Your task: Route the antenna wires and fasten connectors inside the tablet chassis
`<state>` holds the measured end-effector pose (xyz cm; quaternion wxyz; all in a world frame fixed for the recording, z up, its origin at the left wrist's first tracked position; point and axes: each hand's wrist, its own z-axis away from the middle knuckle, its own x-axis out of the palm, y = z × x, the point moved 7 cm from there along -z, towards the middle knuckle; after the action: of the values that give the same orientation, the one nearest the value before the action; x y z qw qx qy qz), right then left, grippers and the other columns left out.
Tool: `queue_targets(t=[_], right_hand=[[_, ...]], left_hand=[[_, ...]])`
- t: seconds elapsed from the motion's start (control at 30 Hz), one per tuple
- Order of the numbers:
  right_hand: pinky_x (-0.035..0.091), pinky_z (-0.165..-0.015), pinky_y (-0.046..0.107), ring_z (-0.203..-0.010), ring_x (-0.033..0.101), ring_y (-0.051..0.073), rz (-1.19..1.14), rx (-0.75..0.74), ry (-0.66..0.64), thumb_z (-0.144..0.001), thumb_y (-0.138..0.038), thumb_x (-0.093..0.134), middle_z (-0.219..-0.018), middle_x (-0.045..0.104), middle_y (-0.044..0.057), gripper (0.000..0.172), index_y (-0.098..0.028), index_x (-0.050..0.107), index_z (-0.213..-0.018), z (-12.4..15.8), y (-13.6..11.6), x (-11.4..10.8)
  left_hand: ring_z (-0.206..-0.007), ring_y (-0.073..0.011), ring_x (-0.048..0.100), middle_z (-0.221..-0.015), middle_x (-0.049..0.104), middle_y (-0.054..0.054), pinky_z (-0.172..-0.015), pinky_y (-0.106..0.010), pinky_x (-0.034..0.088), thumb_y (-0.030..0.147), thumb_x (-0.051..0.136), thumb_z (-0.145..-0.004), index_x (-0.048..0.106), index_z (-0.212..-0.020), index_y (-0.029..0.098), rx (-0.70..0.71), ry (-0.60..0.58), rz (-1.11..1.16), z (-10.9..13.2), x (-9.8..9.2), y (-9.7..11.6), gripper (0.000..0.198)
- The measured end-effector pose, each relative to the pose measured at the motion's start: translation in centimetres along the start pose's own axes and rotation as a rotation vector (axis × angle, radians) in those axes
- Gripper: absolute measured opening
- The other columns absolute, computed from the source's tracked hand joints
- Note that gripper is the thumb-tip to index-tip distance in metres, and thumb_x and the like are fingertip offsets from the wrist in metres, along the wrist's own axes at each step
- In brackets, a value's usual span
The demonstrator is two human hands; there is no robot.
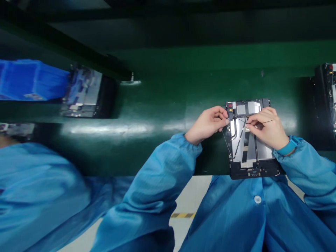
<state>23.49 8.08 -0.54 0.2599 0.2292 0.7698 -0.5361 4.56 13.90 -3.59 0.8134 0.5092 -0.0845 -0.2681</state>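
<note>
An opened tablet-like device (264, 152) lies by the table's front edge, its silver plate, black strips and small parts exposed. A thin black wire (226, 141) rises from its left side to my left hand (208, 122), whose thumb and finger are pinched on it at the upper left edge. Over the device's upper middle, my right hand (269, 127) is also closed in a pinch on the wire. The wire's thin end sticks out across the back of that hand. My fingertips cover the exact grip points.
On the green table (157, 94), a stack of similar devices (85, 92) stands left beside a blue bin (28, 80). Another stack (325, 101) is at the right edge. A co-worker's blue sleeve (39, 185) is at lower left. A dark beam (78, 45) crosses the upper left.
</note>
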Motion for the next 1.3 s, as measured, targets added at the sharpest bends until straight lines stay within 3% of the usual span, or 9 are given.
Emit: queue_targets(t=[0.2,0.37,0.47,0.57,0.77,0.9,1.03,1.17,1.3], right_hand=[[0.042,-0.095,0.04,-0.072,0.065,0.017,-0.005,-0.016,0.015,-0.088,-0.019,0.075,-0.07,0.072,-0.006,0.01,-0.027,0.07,-0.083,0.0,-0.4,-0.1],[0.042,-0.094,0.04,-0.07,0.064,0.017,-0.014,-0.031,0.031,-0.088,-0.016,0.072,-0.068,0.071,-0.006,0.012,-0.027,0.07,-0.083,0.0,-0.4,-0.2],[0.043,-0.094,0.04,-0.07,0.064,0.018,-0.017,-0.034,0.035,-0.086,-0.015,0.072,-0.066,0.07,-0.007,0.013,-0.027,0.07,-0.085,0.0,-0.3,-0.1],[0.043,-0.094,0.04,-0.07,0.064,0.018,-0.037,-0.059,0.059,-0.084,-0.013,0.071,-0.066,0.069,-0.007,0.014,-0.027,0.071,-0.087,0.1,-0.1,-0.2],[0.043,-0.094,0.04,-0.07,0.063,0.018,-0.052,-0.045,0.033,-0.085,-0.014,0.067,-0.065,0.069,-0.006,0.014,-0.027,0.071,-0.089,0.1,0.2,-0.1],[0.042,-0.093,0.04,-0.07,0.062,0.018,-0.053,-0.033,0.027,-0.085,-0.014,0.066,-0.065,0.068,-0.005,0.014,-0.027,0.071,-0.089,0.0,0.3,0.0],[0.044,-0.092,0.039,-0.07,0.063,0.018,-0.065,-0.055,0.054,-0.085,-0.015,0.066,-0.065,0.069,-0.005,0.012,-0.026,0.071,-0.088,0.0,0.1,0.0],[0.046,-0.091,0.04,-0.072,0.065,0.019,-0.083,-0.054,0.082,-0.086,-0.019,0.067,-0.068,0.071,-0.004,0.009,-0.026,0.072,-0.089,-0.2,0.4,-1.1],[0.047,-0.092,0.043,-0.081,0.068,0.023,-0.03,0.087,0.142,-0.085,-0.024,0.07,-0.075,0.075,-0.001,0.008,-0.025,0.072,-0.093,-0.8,2.1,-3.3]], left_hand=[[-0.048,-0.0046,0.051,-0.069,0.057,0.005,-0.042,-0.017,0.038,0.018,0.077,-0.071,0.059,-0.088,0.017,0.066,0.122,0.127,0.8,0.2,-0.7,0.024],[-0.047,-0.0062,0.051,-0.066,0.057,0.005,-0.043,-0.019,0.037,0.017,0.072,-0.07,0.059,-0.086,0.018,0.028,0.161,0.059,0.8,0.0,-0.2,0.021],[-0.048,-0.0081,0.053,-0.066,0.059,0.004,-0.048,-0.021,0.04,0.016,0.068,-0.073,0.06,-0.084,0.019,-0.003,0.101,-0.164,0.5,-0.2,1.1,0.014],[-0.056,-0.0113,0.058,-0.07,0.066,0.001,-0.059,-0.025,0.045,0.02,0.066,-0.078,0.066,-0.079,0.018,0.061,0.016,-0.543,0.1,-0.3,3.2,0.002],[-0.068,-0.0158,0.062,-0.074,0.073,-0.002,-0.073,-0.028,0.044,0.019,0.06,-0.083,0.075,-0.075,0.019,0.286,-0.133,-1.092,-1.6,1.0,6.7,0.016],[-0.07,-0.0167,0.063,-0.073,0.074,-0.001,-0.072,-0.028,0.043,0.022,0.067,-0.082,0.077,-0.075,0.02,0.252,-0.275,-1.184,-2.9,1.5,7.2,0.013],[-0.075,-0.018,0.065,-0.073,0.074,-0.002,-0.074,-0.028,0.045,0.022,0.068,-0.082,0.079,-0.077,0.021,0.212,-0.329,-1.24,-3.2,2.1,7.7,0.012],[-0.081,-0.0228,0.068,-0.081,0.075,-0.007,-0.079,-0.033,0.048,0.017,0.061,-0.084,0.079,-0.079,0.02,0.158,-0.258,-1.365,-2.6,2.6,8.2,0.02],[-0.087,-0.0261,0.07,-0.086,0.075,-0.008,-0.078,-0.035,0.049,0.016,0.061,-0.085,0.077,-0.082,0.019,0.119,-0.152,-1.378,-1.4,2.7,8.5,0.016]])
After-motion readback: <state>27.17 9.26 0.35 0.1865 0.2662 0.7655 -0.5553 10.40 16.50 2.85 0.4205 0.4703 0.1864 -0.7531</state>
